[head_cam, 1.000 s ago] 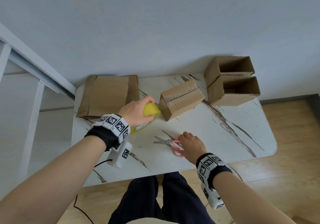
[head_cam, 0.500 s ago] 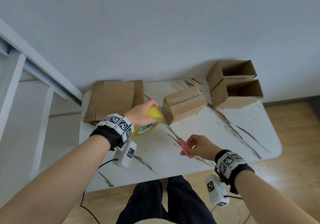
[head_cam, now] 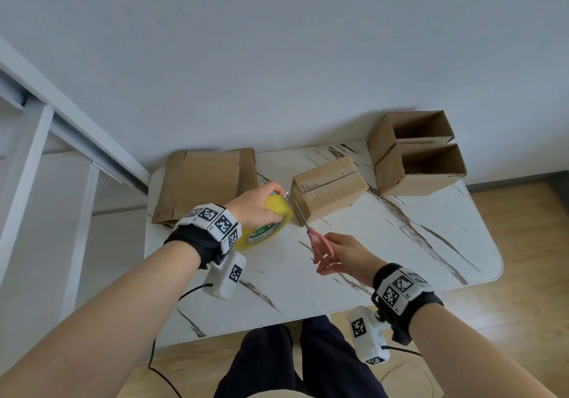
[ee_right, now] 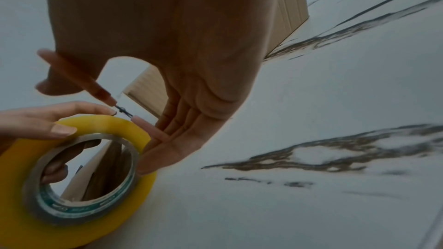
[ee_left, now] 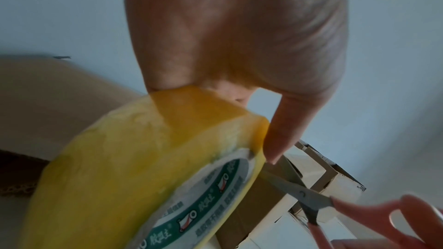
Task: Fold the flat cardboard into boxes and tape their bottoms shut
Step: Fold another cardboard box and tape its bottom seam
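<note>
The left hand (head_cam: 257, 205) grips the yellow tape roll (head_cam: 267, 226), fingers (ee_left: 282, 135) curled over its rim, holding it tilted above the marble counter (head_cam: 400, 243) just beside the folded box (head_cam: 329, 189). The right hand (head_cam: 345, 254) holds pink-handled scissors (head_cam: 318, 242), its fingers through the handles; the blades look parted, pointing into the gap between roll and box, though blur hides the tips. Flat cardboard (head_cam: 204, 185) lies at the counter's far left; two open boxes (head_cam: 415, 154) sit far right.
</note>
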Available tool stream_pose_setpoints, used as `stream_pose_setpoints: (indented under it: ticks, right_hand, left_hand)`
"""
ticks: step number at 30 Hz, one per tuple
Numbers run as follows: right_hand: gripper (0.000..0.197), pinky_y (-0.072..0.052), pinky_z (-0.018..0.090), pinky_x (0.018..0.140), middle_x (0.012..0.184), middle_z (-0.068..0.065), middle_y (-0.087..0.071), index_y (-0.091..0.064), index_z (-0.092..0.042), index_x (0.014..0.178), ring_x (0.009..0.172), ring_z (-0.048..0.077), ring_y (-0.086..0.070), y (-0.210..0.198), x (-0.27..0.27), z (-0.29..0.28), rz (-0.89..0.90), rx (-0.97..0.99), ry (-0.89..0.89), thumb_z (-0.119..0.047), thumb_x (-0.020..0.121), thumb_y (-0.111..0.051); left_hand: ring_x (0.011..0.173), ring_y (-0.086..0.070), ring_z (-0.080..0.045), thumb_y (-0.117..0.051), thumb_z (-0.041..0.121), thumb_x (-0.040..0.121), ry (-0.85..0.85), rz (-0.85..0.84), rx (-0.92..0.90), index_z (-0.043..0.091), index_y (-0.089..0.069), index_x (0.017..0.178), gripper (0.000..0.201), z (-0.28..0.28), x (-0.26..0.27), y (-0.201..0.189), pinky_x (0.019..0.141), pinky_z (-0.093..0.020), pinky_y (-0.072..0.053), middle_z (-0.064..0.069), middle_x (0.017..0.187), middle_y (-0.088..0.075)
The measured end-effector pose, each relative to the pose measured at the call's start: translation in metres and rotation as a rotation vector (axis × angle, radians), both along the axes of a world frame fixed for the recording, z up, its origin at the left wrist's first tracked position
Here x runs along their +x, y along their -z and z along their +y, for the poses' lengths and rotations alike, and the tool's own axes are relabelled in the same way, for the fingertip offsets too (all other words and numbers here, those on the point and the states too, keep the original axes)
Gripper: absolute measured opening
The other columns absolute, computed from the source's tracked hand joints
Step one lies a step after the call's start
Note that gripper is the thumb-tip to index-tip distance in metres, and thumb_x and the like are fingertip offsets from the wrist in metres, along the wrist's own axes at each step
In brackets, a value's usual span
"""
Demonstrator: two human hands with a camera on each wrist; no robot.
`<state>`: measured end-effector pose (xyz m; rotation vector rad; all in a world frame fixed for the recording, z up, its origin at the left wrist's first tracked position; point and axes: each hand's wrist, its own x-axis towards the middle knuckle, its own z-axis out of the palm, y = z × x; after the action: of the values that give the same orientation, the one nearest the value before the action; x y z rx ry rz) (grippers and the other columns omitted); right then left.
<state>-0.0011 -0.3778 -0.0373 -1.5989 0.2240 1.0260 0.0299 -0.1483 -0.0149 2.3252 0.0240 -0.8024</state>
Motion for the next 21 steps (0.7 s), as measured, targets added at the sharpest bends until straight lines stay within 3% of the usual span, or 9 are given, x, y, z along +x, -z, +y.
stream_pose_setpoints:
  ticks: [9,18,21]
  right_hand:
    - [0.034,-0.053,0.029,0.060,0.077,0.013,-0.066,-0.061,-0.004,0.088,0.059,0.020,-0.062,0.0014,0.0079,0.0082,-0.094,-0.021,0.003,-0.038,0.086,-0.062]
    - [0.029,-0.047,0.026,0.052,0.065,0.007,-0.063,-0.062,-0.005,0.078,0.050,0.017,-0.055,0.0063,0.0090,0.0035,-0.147,-0.068,0.012,-0.032,0.089,-0.063]
    - [0.027,-0.044,0.026,0.050,0.064,0.007,-0.063,-0.062,-0.005,0.076,0.048,0.015,-0.052,0.0057,0.0090,0.0011,-0.164,-0.069,0.017,-0.028,0.090,-0.063]
  left_hand:
    - [0.103,-0.059,-0.033,-0.065,0.029,0.080,0.019,0.011,0.014,0.029,-0.040,0.124,0.051,0.0010,-0.0002,-0.0030,0.089,-0.048,-0.048,-0.013,0.115,-0.057]
    - [0.113,-0.052,-0.026,-0.066,0.030,0.083,0.036,-0.021,0.002,0.024,-0.042,0.126,0.049,-0.0010,0.0007,0.0013,0.097,-0.043,-0.043,-0.005,0.131,-0.049]
    - [0.115,-0.050,-0.022,-0.065,0.040,0.084,0.041,-0.041,0.002,0.023,-0.043,0.126,0.050,-0.0021,0.0006,0.0030,0.098,-0.039,-0.042,-0.001,0.130,-0.050]
